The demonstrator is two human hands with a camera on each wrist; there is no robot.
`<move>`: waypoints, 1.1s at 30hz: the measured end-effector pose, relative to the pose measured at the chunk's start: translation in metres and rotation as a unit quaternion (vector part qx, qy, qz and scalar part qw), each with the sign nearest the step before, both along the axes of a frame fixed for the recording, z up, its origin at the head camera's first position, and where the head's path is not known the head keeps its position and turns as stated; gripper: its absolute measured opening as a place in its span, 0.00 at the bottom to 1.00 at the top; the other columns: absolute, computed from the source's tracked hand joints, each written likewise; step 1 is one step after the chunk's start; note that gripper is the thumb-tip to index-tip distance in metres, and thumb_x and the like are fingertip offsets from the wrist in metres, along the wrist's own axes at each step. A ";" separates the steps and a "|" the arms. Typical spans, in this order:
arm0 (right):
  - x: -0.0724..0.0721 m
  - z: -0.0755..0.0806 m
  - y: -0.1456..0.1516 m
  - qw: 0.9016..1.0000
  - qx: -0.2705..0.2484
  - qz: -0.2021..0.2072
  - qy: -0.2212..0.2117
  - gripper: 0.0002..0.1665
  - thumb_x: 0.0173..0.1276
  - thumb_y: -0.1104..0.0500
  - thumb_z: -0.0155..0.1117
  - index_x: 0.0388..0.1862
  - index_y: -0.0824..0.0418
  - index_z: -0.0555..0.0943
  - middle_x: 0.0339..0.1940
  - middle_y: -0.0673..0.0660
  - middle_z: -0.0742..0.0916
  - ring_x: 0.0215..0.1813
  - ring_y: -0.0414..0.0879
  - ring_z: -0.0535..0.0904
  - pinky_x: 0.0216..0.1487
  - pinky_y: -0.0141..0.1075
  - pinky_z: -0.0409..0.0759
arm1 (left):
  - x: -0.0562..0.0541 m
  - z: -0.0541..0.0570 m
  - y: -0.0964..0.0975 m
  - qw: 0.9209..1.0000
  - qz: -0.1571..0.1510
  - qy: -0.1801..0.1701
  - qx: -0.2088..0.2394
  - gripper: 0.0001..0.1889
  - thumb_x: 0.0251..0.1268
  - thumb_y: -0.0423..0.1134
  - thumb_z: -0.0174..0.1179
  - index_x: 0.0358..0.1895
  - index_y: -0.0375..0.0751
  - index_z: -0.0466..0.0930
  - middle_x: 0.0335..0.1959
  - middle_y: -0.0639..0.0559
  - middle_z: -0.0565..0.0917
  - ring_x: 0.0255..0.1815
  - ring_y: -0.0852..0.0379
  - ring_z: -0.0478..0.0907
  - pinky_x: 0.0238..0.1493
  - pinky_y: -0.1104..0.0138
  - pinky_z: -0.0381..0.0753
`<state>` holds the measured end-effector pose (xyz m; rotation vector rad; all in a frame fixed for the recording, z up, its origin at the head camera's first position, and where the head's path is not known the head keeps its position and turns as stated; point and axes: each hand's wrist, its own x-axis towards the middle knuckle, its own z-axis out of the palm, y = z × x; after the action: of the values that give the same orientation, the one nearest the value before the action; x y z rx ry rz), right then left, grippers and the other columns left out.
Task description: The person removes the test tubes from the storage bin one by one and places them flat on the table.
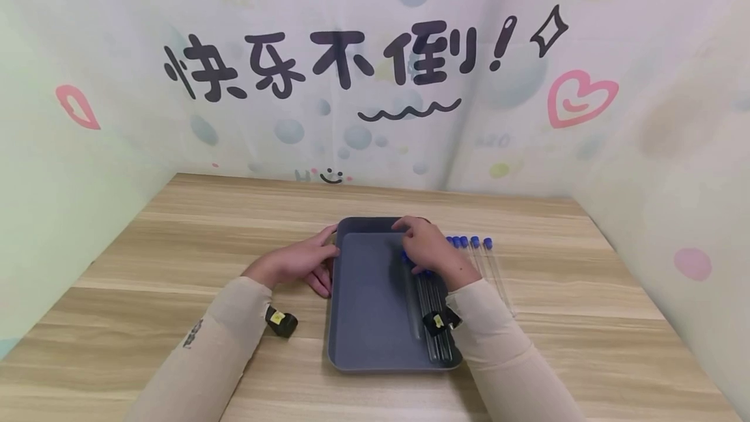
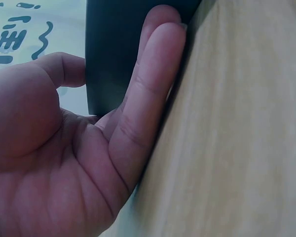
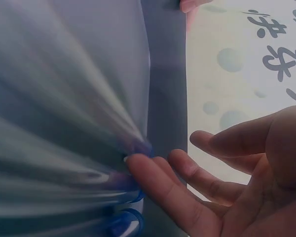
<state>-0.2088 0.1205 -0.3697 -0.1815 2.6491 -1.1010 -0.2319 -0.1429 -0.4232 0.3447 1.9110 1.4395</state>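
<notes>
A dark grey rectangular tray [image 1: 375, 318] lies on the wooden table. At its left side, my left hand [image 1: 301, 262] holds the wall, with the thumb at the rim and straight fingers against the outside, as the left wrist view shows. Over the tray's upper right part hovers my right hand [image 1: 424, 246], fingers loosely extended. In the right wrist view its fingertips are at the blue cap [image 3: 140, 147] of a clear test tube [image 3: 96, 79]. Several blue-capped test tubes [image 1: 432, 344] lie lengthwise along the tray's right side, partly hidden by my right hand and wrist.
To the right of the tray, more clear tubes with blue caps [image 1: 475, 241] lie in a row on the table [image 1: 556, 292], partly behind my right forearm. A printed cloth [image 1: 375, 142] hangs at the table's back edge, with pale walls on both sides.
</notes>
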 end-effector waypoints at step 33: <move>-0.009 -0.014 -0.016 0.991 -0.090 0.018 -0.097 0.23 0.76 0.66 0.49 0.68 0.61 0.72 0.31 0.65 0.81 0.29 0.53 0.83 0.31 0.44 0.90 | 0.001 0.003 0.000 1.000 0.002 -0.007 0.004 0.33 0.80 0.42 0.38 0.80 0.69 0.36 0.35 0.35 0.82 0.27 0.47 0.87 0.35 0.51 0.90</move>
<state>-0.2173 0.1045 -0.3834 -0.1479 2.3691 -1.2760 -0.2313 -0.1431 -0.4207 0.3328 1.8969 1.4482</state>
